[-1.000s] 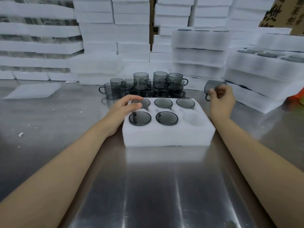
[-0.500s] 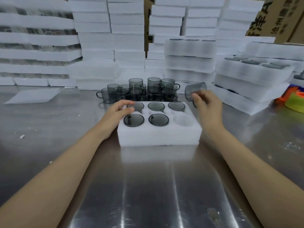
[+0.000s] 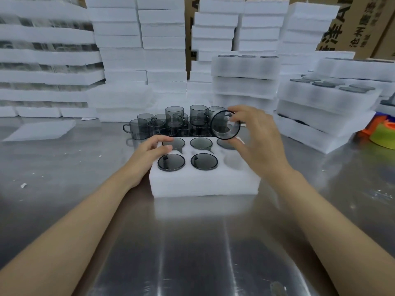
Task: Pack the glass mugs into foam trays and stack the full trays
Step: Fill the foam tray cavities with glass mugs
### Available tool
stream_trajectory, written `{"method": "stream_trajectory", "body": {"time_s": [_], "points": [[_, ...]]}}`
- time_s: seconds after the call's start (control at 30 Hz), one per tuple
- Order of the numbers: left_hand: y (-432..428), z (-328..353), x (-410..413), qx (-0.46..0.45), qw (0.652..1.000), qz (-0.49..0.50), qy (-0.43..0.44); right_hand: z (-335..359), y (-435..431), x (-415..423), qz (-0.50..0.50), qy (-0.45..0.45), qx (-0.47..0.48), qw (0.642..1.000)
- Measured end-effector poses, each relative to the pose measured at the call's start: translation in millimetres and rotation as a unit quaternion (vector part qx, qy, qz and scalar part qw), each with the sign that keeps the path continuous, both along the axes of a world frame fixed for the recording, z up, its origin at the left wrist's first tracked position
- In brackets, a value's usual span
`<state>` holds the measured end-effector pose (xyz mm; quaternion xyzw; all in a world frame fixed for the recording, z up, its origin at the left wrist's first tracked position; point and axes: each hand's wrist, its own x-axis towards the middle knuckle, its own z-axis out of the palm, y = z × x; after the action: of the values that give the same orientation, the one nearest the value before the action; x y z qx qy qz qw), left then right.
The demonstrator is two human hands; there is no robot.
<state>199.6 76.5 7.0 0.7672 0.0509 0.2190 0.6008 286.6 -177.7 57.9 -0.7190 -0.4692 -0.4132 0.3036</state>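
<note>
Reaching forward over a steel table [image 3: 192, 253], our two bare forearms framed a white foam tray [image 3: 203, 184] at the centre of the view. Our left hand [image 3: 149, 154] lay palm down on the tray's nine o'clock edge, fingers loosely curled and grasping nothing, the fingertips touching the foam beside the far-left pocket. Our right hand [image 3: 258, 144] was raised above the tray's two o'clock corner, thumb and fingers pinched around a smoky grey glass mug [image 3: 225, 124]. That mug was tipped on its side, its round mouth facing us, clear of the foam.

The tray had six round pockets in two rows of three. All three far pockets held mugs, the far-right one partly hidden behind the held mug. In the near row, the left [image 3: 171, 162] and middle [image 3: 204, 161] pockets held mugs sunk almost flush with the foam. The near-right pocket [image 3: 235, 162], at about four o'clock, was bare.

At twelve o'clock beyond the tray stood a cluster of loose mugs [image 3: 171, 122], upright and close together. At two o'clock sat stacked trays [image 3: 324, 107], the top one showing dark mug rims. More white foam stacks [image 3: 139, 50] rose along the back from ten to one o'clock, with cardboard cartons [image 3: 342, 28] behind them.
</note>
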Motion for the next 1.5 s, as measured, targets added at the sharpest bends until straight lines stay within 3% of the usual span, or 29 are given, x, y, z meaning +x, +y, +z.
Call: {"method": "stream_trajectory", "body": {"time_s": [0.33,0.5,0.67,0.8,0.93,1.1,1.33,1.5], "points": [[0,0,0,0.003,1.0,-0.001,-0.006,-6,5,-15,0.017,0.082,-0.079,0.993],[1,1,0,0.011,1.0,-0.006,0.0,-1,5,-16,0.015,0.014,-0.041,0.999],[1,1,-1,0.011,1.0,-0.006,0.002,-3,3,-11,0.015,0.118,-0.097,0.988],[0,1,-2,0.001,1.0,-0.007,-0.004,-2,3,-5,0.06,0.172,-0.046,0.982],[-1,1,-2,0.005,1.0,-0.002,-0.002,1,2,-3,0.159,0.261,0.034,0.951],[-1,2,-2,0.007,1.0,0.0,-0.002,4,6,-7,0.18,0.271,0.096,0.941],[-1,2,-1,0.006,1.0,-0.005,-0.004,12,-11,-8,0.089,0.328,0.051,0.939],[-1,1,-2,0.008,1.0,-0.004,-0.005,21,-21,-3,0.091,0.34,-0.021,0.936]]}}
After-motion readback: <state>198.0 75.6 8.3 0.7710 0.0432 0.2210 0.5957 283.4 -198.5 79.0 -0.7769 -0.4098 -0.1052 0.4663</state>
